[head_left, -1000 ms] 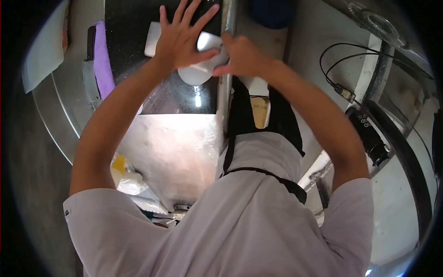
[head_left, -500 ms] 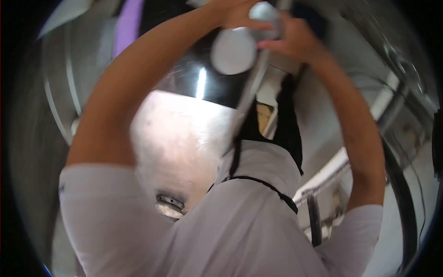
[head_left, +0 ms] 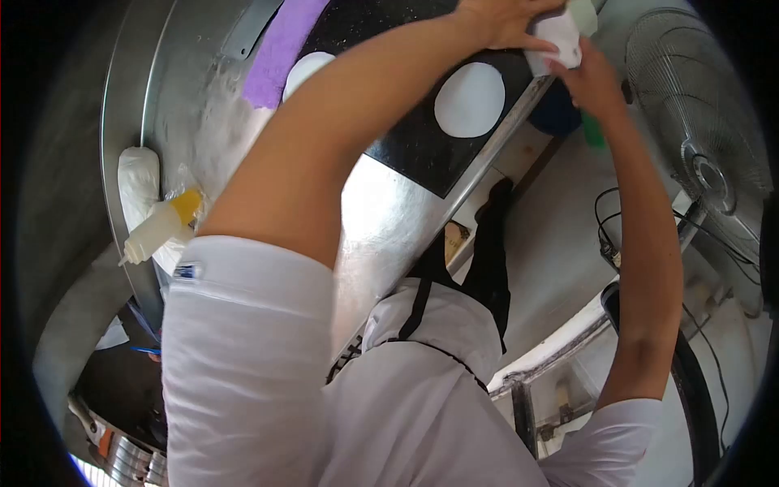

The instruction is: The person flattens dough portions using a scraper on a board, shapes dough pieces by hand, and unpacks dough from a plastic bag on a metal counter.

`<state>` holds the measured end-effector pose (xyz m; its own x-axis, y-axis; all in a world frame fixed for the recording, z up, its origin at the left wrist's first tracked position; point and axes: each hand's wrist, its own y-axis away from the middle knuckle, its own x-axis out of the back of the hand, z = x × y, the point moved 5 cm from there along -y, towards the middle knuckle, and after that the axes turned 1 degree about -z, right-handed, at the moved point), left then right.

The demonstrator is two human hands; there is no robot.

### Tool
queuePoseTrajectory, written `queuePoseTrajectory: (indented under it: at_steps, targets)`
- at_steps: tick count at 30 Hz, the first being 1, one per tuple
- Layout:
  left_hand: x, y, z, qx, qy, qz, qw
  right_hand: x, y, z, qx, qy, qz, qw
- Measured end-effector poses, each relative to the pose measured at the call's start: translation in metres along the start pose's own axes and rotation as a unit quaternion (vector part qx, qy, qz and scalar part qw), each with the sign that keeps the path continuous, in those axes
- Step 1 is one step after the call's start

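Near the top right of the view, my left hand (head_left: 507, 20) and my right hand (head_left: 594, 79) are both at a white object (head_left: 558, 39) at the edge of the counter. The thumb and fingers of my right hand close on its lower side. My left hand lies over its left side, with the thumb against it. A round white flat piece (head_left: 470, 100) rests on the black board (head_left: 406, 162). Another white piece (head_left: 307, 71) shows partly behind my left forearm, beside a purple cloth (head_left: 284, 49).
A squeeze bottle (head_left: 154, 233) and a yellow-topped item lie on the left. The metal counter edge (head_left: 487, 154) runs diagonally before my body. A wire fan (head_left: 706, 166), cables and a dark blue container (head_left: 554, 112) are on the right.
My hands have moved up and right in the view, away from the round piece on the board. They are now at a white object by the counter edge. The view has turned and shifted.
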<state>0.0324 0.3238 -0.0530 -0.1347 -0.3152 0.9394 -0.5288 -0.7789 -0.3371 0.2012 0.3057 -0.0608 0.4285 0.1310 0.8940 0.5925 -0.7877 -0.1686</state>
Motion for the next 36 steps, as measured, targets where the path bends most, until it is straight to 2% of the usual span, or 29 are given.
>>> queuePoseTrajectory:
  at_steps: [1,2,3,5,6,7,8,10,12,14,17,19,20,22,23,25,26,27,28,29,30,31,32,33,35,36]
  targets:
    - [-0.002,0.013,-0.011,-0.001,-0.021,0.04,0.999,0.002,-0.013,0.006,-0.135,-0.087,-0.036,0.986]
    - [-0.016,0.031,-0.013,-0.054,0.128,0.0,0.99,0.002,-0.012,0.01,-0.269,-0.169,-0.072,0.946]
    - [-0.026,0.044,-0.015,-0.109,0.272,-0.036,0.956,0.0,-0.003,0.004,-0.268,-0.162,-0.071,0.947]
    - [0.025,0.091,0.007,-0.232,0.131,-0.135,0.954,-0.026,0.035,-0.018,-0.287,-0.25,-0.107,0.919]
    - [0.03,0.111,0.014,-0.247,0.165,-0.154,0.942,-0.038,0.056,-0.032,-0.286,-0.291,-0.122,0.905]
    - [0.037,0.118,0.023,-0.246,0.199,-0.213,0.924,-0.047,0.079,-0.049,-0.263,-0.314,-0.122,0.904]
    - [0.047,0.121,0.031,-0.253,0.154,-0.232,0.926,-0.055,0.101,-0.066,-0.241,-0.337,-0.122,0.902]
    - [0.056,0.111,0.039,-0.259,0.099,-0.236,0.931,-0.057,0.128,-0.082,-0.236,-0.345,-0.114,0.901]
    - [0.053,0.104,0.044,-0.222,0.106,-0.281,0.928,-0.059,0.147,-0.101,-0.265,-0.358,-0.119,0.888]
    - [0.079,0.097,0.046,-0.197,0.119,-0.292,0.928,-0.064,0.172,-0.114,-0.282,-0.355,-0.13,0.882]
    - [0.093,0.093,0.042,-0.165,0.117,-0.328,0.923,-0.065,0.211,-0.142,-0.223,-0.36,-0.127,0.897]
    - [0.101,0.097,0.024,-0.056,0.231,-0.34,0.91,-0.067,0.24,-0.163,-0.214,-0.337,-0.195,0.896]
    - [0.098,0.103,0.018,-0.05,0.23,-0.333,0.913,-0.063,0.253,-0.179,-0.224,-0.346,-0.214,0.886]
    - [0.089,0.111,-0.012,0.046,0.348,-0.267,0.898,-0.058,0.259,-0.202,-0.217,-0.347,-0.235,0.882]
    - [0.086,0.119,-0.025,0.055,0.348,-0.262,0.899,-0.058,0.269,-0.207,-0.272,-0.362,-0.243,0.858]
    - [0.088,0.134,-0.059,0.179,0.396,-0.148,0.889,-0.053,0.284,-0.22,-0.323,-0.377,-0.253,0.83]
    - [0.097,0.145,-0.069,0.196,0.374,-0.077,0.903,-0.047,0.286,-0.221,-0.378,-0.392,-0.24,0.804]
    - [0.099,0.153,-0.079,0.198,0.368,-0.073,0.906,-0.043,0.288,-0.221,-0.43,-0.406,-0.225,0.774]
    - [0.094,0.167,-0.091,0.246,0.389,-0.067,0.885,-0.05,0.294,-0.215,-0.4,-0.442,-0.157,0.787]
    - [0.09,0.18,-0.101,0.296,0.409,-0.061,0.861,-0.046,0.29,-0.215,-0.395,-0.443,-0.16,0.789]
    - [0.088,0.192,-0.108,0.303,0.403,-0.058,0.862,-0.041,0.287,-0.211,-0.427,-0.447,-0.153,0.771]
    - [0.087,0.208,-0.118,0.38,0.383,-0.06,0.84,-0.036,0.281,-0.207,-0.46,-0.448,-0.148,0.752]
    - [0.085,0.225,-0.127,0.455,0.36,-0.061,0.812,-0.033,0.272,-0.203,-0.453,-0.448,-0.158,0.754]
    - [0.085,0.235,-0.132,0.465,0.354,-0.057,0.809,-0.028,0.26,-0.195,-0.443,-0.445,-0.149,0.764]
    - [0.078,0.27,-0.13,0.616,0.506,-0.033,0.603,-0.027,0.239,-0.174,-0.429,-0.444,-0.153,0.772]
    - [0.079,0.282,-0.128,0.646,0.507,-0.031,0.57,-0.027,0.227,-0.161,-0.412,-0.449,-0.156,0.778]
